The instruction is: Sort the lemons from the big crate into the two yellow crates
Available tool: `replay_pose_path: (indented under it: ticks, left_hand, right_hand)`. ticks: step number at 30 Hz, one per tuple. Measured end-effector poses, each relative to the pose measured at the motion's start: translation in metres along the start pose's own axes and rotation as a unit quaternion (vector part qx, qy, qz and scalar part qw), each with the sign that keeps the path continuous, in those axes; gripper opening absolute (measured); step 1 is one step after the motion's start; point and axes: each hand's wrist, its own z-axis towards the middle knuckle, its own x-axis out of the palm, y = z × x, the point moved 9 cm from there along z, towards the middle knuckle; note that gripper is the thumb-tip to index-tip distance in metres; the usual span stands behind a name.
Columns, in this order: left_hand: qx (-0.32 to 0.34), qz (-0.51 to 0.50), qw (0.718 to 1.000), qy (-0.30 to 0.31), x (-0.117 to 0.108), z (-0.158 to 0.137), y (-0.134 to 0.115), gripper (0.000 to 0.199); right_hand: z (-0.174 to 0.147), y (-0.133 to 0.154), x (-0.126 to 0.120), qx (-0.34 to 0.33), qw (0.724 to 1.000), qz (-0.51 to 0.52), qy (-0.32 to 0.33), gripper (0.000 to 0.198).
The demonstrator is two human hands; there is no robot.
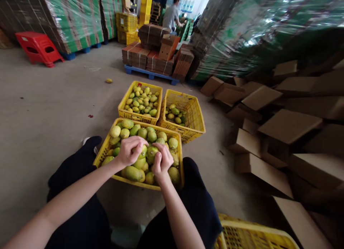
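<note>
Straight in front of me stands a yellow plastic crate point(163, 187) heaped with green and yellow papayas point(133, 173). Above the heap, my left hand point(130, 150) curls closed around a yellow-green papaya point(143, 152), whose lower part shows past the fingers. Close beside it, my right hand point(163, 158) is closed on a greener papaya point(152, 154), fingers bent over its top. The two held fruits are side by side, nearly touching. My palms hide part of each fruit.
Behind are a crate of smaller papayas point(141, 102) and a partly filled crate point(197, 116). Cardboard boxes point(290, 125) pile up on the right. Another crate point(255, 234) sits near my right leg. Farther off are a red stool point(40, 46), a loaded blue pallet point(150, 74) and a person point(170, 18).
</note>
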Motion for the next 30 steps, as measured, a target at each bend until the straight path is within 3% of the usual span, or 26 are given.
replay_pose_path:
  ticks: [9,16,23,30]
  left_hand:
    - [-0.076,-0.048,0.996,-0.016,-0.002,0.002,0.007,0.010]
    - [-0.046,-0.003,0.999,0.011,-0.001,0.005,0.004,0.007]
    - [-0.098,-0.043,0.994,0.002,-0.001,0.005,0.010,0.010]
    - [-0.063,0.015,0.998,0.018,0.000,0.007,0.006,0.009]
  right_hand:
    - [0.000,0.003,0.001,-0.036,0.999,-0.037,0.001,0.030]
    - [0.001,-0.001,-0.001,-0.057,0.997,-0.050,0.021,0.026]
    - [0.001,-0.008,0.000,-0.022,0.998,-0.060,0.026,0.022]
    - [0.002,-0.013,-0.001,-0.002,0.998,-0.047,0.031,0.020]
